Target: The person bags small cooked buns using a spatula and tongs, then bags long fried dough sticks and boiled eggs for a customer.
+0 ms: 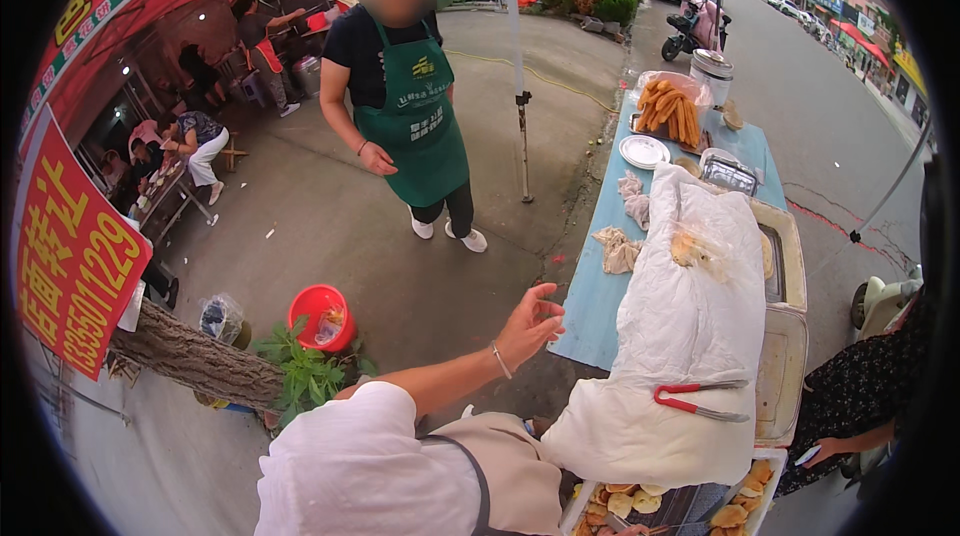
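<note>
My left hand, a metal bangle at its wrist, is raised beside the near end of the blue table. Its fingers are loosely curled and apart, with nothing in them. A few fingers of my right hand show at the bottom edge, by a thin metal utensil; the rest is cut off, and its grip cannot be made out. Around them lie round flatbreads in a white foam box. A thick white quilt covers much of the stand. On it rest red-handled tongs and a clear bag with bread.
A person in a green apron stands facing the stall. Fried dough sticks, white plates and crumpled cloths occupy the table. At right, another person's hand holds a phone. A red bucket and canopy pole stand left.
</note>
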Demonstrator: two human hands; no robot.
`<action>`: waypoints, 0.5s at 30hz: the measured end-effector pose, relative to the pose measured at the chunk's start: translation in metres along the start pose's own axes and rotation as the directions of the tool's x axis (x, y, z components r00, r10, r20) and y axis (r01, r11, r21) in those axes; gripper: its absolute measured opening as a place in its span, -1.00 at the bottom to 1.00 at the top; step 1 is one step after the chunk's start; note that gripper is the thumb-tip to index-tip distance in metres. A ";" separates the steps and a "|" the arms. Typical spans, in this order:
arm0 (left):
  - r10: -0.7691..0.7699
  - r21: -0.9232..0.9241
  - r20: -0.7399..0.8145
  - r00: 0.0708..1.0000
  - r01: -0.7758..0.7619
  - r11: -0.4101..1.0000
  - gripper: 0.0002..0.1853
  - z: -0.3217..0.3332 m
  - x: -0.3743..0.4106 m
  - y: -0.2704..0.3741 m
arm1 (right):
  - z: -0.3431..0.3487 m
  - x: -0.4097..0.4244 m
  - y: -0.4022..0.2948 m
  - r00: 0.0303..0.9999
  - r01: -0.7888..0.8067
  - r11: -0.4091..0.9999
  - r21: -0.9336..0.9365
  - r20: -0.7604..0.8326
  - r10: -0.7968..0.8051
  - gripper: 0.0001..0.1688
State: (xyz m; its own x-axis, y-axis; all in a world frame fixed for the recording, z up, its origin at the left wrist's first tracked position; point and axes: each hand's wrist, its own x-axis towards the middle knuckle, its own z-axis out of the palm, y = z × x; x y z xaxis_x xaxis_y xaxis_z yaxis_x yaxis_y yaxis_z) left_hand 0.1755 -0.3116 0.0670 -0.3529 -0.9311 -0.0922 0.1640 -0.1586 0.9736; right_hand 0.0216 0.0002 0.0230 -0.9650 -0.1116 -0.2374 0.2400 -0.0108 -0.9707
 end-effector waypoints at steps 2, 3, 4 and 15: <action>0.231 -0.021 -0.146 0.962 -0.236 0.971 -0.32 -0.049 0.017 0.060 | 0.012 0.002 -0.003 0.998 0.011 1.000 -0.001 0.060 -0.011 -0.64; 0.319 0.031 -0.227 0.920 -0.321 0.947 -0.28 -0.078 0.024 0.095 | 0.016 0.001 -0.004 0.996 0.020 1.000 -0.004 0.084 -0.019 -0.64; 0.402 0.102 -0.308 0.862 -0.390 0.915 -0.25 -0.107 0.029 0.131 | 0.019 0.001 -0.005 0.994 0.024 1.000 -0.007 0.106 -0.023 -0.63; 0.809 0.402 -0.542 0.227 -0.776 0.487 -0.49 -0.236 0.010 0.356 | 0.028 -0.003 -0.003 0.989 0.036 0.999 0.003 0.146 -0.036 -0.60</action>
State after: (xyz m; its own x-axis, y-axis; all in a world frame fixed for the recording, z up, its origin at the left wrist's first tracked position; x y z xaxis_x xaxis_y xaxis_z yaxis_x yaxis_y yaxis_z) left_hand 0.4481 -0.4548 0.3638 0.5521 -0.5179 0.6535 -0.0164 0.7768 0.6295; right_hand 0.0272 -0.0277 0.0278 -0.9471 -0.2553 -0.1944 0.2056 -0.0177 -0.9785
